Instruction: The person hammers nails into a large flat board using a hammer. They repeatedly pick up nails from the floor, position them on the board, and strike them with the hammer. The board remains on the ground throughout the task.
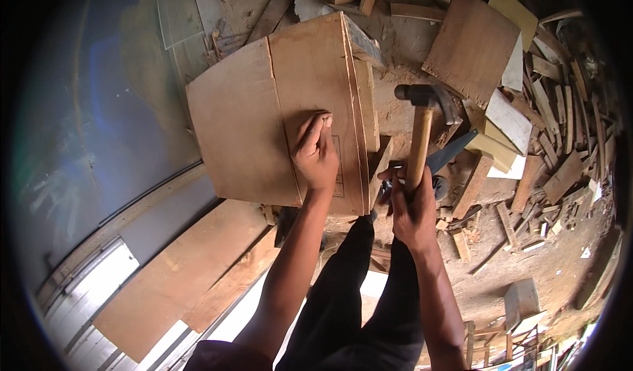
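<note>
A large plywood box or panelled piece (241,117) stands in front of me, its top made of two sheets that meet at a seam. My left hand (318,152) rests over the right-hand sheet, near the seam, with thumb and fingertips pinched together. Whatever is between those fingertips is too small to make out. To the right of the box, my right hand (414,218) is closed around the wooden handle of a claw hammer (420,137). The hammer's dark head points upward, apart from the plywood. Thin pencil-like lines show on the sheet beside my left wrist.
Behind the hammer lies a saw with a bluish blade (453,151). Square plywood offcuts (471,45) and heaps of scrap wood (567,107) cover the ground to the right. On the left are a large grey-blue panel (105,107) and a long plywood board (175,272).
</note>
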`<state>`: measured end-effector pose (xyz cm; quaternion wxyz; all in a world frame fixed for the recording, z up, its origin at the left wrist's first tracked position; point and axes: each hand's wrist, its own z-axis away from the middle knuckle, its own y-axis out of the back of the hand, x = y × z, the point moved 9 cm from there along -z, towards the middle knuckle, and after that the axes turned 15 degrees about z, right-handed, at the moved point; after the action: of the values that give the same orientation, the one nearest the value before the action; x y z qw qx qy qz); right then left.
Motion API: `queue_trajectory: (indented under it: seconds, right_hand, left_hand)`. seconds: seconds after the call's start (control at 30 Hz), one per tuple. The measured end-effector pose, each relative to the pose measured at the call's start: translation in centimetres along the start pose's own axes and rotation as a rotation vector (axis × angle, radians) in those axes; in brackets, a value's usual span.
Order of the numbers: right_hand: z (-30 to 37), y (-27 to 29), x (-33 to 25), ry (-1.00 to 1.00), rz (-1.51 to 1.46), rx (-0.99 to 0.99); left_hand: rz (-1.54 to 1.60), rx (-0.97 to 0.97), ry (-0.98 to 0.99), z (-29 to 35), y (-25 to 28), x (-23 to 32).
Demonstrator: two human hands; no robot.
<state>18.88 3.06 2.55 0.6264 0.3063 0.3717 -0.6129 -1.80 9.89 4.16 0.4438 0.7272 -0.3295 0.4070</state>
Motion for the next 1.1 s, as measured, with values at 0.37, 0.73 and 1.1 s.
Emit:
queue_trajectory:
  seconds: [0.37,0.73,1.1]
  right_hand:
    - [3.8,-2.4,-1.9,0.095,0.348,0.04]
    - [2.2,-5.0,-4.3,0.199,0.801,0.067]
    - [2.1,-5.1,-5.5,0.304,0.93,0.072]
  left_hand:
    - [0.03,-0.004,-0.092,-0.2,0.3,0.4]
    - [0.014,-0.081,-0.104,-0.5,0.4,0.2]
    - [-0.005,-0.061,-0.121,-0.4,0.6,0.2]
